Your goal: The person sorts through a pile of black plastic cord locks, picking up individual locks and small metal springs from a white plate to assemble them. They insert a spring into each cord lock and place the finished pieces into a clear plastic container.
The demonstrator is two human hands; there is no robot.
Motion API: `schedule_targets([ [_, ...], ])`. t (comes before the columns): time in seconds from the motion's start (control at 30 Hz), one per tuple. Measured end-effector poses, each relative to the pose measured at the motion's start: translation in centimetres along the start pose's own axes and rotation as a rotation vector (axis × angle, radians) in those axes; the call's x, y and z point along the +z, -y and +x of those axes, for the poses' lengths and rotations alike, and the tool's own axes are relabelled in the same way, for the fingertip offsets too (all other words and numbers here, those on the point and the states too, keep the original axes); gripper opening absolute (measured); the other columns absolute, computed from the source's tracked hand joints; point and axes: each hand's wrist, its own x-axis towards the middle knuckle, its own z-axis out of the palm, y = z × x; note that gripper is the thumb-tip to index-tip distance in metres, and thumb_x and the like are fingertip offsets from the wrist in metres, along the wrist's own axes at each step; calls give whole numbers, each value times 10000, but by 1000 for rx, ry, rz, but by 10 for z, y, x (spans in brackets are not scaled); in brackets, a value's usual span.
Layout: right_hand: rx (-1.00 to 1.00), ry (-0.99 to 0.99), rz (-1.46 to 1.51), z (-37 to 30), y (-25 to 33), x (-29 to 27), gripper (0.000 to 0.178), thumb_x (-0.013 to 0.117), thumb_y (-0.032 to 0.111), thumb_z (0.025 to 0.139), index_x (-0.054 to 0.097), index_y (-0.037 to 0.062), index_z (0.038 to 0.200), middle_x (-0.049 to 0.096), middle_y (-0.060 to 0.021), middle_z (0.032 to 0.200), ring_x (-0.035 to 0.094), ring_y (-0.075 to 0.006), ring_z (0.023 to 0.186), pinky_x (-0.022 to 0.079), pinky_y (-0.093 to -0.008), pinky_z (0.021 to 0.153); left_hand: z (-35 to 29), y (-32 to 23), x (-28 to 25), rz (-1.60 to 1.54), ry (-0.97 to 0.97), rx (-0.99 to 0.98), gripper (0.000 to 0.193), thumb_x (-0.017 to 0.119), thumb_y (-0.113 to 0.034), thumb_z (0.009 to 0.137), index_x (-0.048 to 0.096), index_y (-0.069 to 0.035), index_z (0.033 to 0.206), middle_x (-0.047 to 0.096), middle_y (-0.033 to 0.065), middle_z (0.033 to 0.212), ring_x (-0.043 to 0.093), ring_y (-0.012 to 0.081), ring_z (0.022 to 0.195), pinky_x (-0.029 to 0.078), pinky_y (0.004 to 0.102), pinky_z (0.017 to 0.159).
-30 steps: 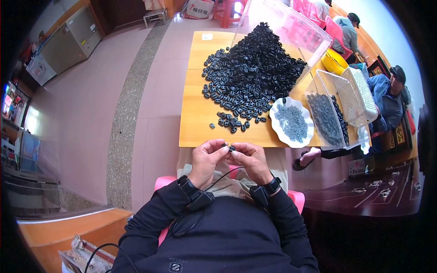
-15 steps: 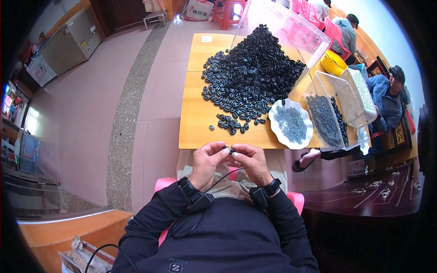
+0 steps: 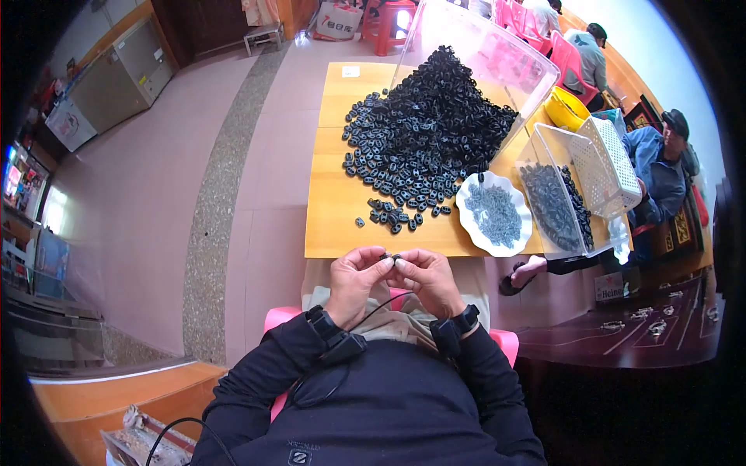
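Just off the near edge of the wooden table (image 3: 325,225), my left hand (image 3: 357,278) and my right hand (image 3: 427,279) meet, thumbs and fingers pinched together. Between the fingertips of both is a small black plastic piece (image 3: 394,259), mostly covered by them. It looks like the small oval two-holed black pieces (image 3: 404,159) heaped on the table beyond. A few of these lie loose nearer to me. To the right of them stands a white scalloped dish (image 3: 468,203) with many small clear-grey bits (image 3: 495,213) in it.
A clear bin (image 3: 536,93) lies on its side behind the heap. Another clear box (image 3: 536,144) with black pieces, a white perforated basket (image 3: 614,167) and a yellow bowl (image 3: 567,109) are at the right. A person (image 3: 660,171) sits beyond them; others sit farther back.
My hands stay pinched together in nearly the same place, with slight finger movement. The view has shifted a little; the things on the table look unchanged.
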Motion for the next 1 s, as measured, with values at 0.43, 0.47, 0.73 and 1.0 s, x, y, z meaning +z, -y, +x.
schedule_targets([
  [0.43, -303, -94, -277, -3, 3, -4, 157, 610, 40, 899, 629, -39, 1033, 679, -79, 868, 654, -124, 746, 536, -244, 695, 0, 2, 0, 1, 1, -16, 159, 618, -13, 885, 621, 33, 1037, 676, 98, 914, 658, 138, 792, 554, 259, 749],
  [0.47, -308, -92, -281, -2, 3, -3, 165, 612, 39, 900, 628, -41, 1043, 679, -77, 875, 653, -121, 749, 530, -237, 695, -1, 1, 1, 3, -2, -24, 154, 618, -7, 882, 621, 32, 1031, 677, 100, 908, 657, 139, 786, 554, 259, 747],
  [0.73, -342, -62, -280, 2, -6, -11, 209, 627, 46, 897, 624, -48, 1083, 687, -97, 934, 657, -126, 793, 556, -246, 712, 0, 0, -2, -16, 38, -50, 142, 627, 14, 865, 614, 43, 1004, 678, 114, 881, 661, 150, 770, 558, 255, 722],
  [1.0, -278, -85, -240, -1, -2, -5, 182, 624, 17, 887, 642, -47, 1056, 693, -130, 955, 677, -165, 833, 569, -275, 756, -1, -5, 1, -2, -3, -111, 158, 623, 16, 867, 602, 51, 1019, 679, 123, 912, 671, 149, 785, 567, 246, 713],
])
